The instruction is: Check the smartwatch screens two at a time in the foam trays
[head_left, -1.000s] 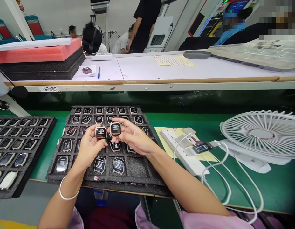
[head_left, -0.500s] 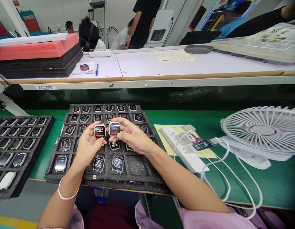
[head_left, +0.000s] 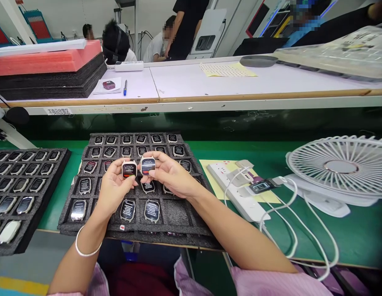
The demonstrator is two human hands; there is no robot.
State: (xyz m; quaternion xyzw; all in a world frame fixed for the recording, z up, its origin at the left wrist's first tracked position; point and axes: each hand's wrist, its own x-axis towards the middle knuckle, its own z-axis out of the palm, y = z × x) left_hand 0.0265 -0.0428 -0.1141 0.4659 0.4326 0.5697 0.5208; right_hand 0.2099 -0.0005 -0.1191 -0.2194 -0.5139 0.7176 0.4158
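Above the centre of the green worktop point(head_left: 360, 234), seen from the head camera, the left hand point(head_left: 114, 187) and right hand point(head_left: 169, 174) are close together but not touching, each clamped on one watch: the left smartwatch point(head_left: 129, 169) and the right smartwatch point(head_left: 147, 166), both over the black foam tray point(head_left: 175, 216). Each unit should handle as light, stiff and fragile, with a slippery glass face; side edges are the best hold. Two units are in hand. Two trays show, with a second foam tray point(head_left: 59, 154) cut off at the left edge.
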